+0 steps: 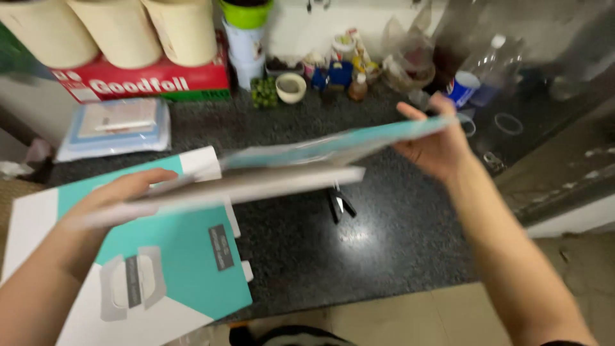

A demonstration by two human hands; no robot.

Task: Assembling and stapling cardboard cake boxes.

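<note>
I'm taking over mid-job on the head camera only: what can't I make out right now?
- Teal-and-white flat panel held by left hand and right hand: motion-blurred, so its print is unreadable.
- Small black tool on the dark counter: top hidden by the panel.
- Teal box: cut off by the bottom edge.

Bare counter (397, 250) beyond black clip (339, 204); jars and bottles (333, 70) crowd the wall.

I see a dark speckled stone counter (384, 250) spread beneath the fingers, glossy, catching a bright spot of overhead light just below them. Beyond the fingertips a pale wall (291, 25) backs the counter — nearer than the fingers, beige floor tiles (410, 320) show.
</note>
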